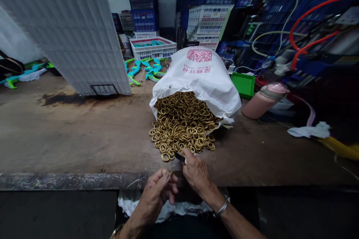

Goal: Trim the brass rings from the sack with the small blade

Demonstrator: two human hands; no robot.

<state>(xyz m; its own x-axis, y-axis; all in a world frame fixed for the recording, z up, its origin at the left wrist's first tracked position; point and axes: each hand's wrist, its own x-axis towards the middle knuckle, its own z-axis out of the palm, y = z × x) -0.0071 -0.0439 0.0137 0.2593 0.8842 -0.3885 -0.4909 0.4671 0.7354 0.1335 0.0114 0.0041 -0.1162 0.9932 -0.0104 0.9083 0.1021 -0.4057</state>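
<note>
A heap of gold-coloured rings (pixel 182 134) spills from the mouth of a white woven sack (pixel 202 73) lying on the table. At the table's front edge, my left hand (pixel 158 190) is closed in a pinch, with a sliver of a gold ring at its fingertips. My right hand (pixel 198 173), beside the front of the heap, is wrapped round a small knife (pixel 180 157). The knife's dark, flat, blade-like end points left, close to the nearest rings; its handle is mostly hidden in the fist.
A tall pale corrugated panel (pixel 84 37) stands at left on the wooden table (pixel 84 138). Turquoise and green toy bows (pixel 153 69) lie behind, before a white crate (pixel 154 50). At right are a pink bottle (pixel 262 101), a green tray (pixel 243 85) and red hoses (pixel 297 26).
</note>
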